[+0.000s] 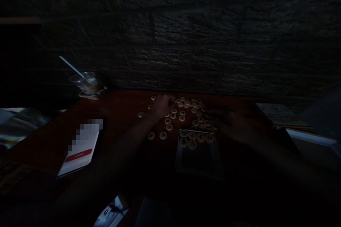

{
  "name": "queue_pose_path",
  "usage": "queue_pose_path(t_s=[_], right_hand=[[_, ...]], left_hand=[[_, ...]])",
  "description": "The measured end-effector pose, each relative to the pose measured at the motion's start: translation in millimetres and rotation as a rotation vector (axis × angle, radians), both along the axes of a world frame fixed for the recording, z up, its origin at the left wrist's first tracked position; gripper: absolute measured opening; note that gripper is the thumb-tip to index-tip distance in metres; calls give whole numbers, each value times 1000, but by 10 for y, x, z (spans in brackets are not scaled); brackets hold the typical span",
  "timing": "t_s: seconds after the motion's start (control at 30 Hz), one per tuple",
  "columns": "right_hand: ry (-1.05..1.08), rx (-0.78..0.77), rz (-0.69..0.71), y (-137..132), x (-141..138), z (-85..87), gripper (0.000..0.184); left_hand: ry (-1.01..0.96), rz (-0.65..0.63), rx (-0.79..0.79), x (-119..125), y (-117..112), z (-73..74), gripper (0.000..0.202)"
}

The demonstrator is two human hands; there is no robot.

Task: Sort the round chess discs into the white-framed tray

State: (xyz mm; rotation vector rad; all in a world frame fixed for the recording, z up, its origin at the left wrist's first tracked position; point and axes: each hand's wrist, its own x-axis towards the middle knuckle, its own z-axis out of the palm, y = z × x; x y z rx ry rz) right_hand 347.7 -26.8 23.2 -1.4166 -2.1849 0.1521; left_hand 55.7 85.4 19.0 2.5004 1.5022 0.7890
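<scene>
Round wooden Chinese chess pieces (182, 111) with dark and red characters lie scattered on a dark wooden table (119, 110). My left hand (162, 106) is down at the far left of the cluster, its fingers among the pieces. My right hand (229, 124) is dim and blurred at the cluster's right edge, close to several pieces. Neither hand clearly shows a piece in its grip. A shallow rectangular tray (198, 159) sits between my forearms, with a few pieces (191, 138) lined up along its far end.
A phone (82, 147) with a blurred screen and a red bar lies on the table at left. A plastic cup with a straw (85, 83) stands at the far left corner. A book or board (279, 114) lies at right, and a rough stone wall rises behind.
</scene>
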Motion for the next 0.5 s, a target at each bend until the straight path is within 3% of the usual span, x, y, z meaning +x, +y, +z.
queue_pose_path(t_s=[0.2, 0.4, 0.5], right_hand=[[25, -26, 5, -4, -1, 2, 38], [109, -70, -95, 21, 33, 13, 38], [160, -48, -154, 21, 46, 35, 38]], left_hand=[[-96, 31, 55, -38, 44, 21, 27], [-317, 119, 274, -121, 19, 154, 26], [-404, 111, 297, -113, -35, 199, 25]])
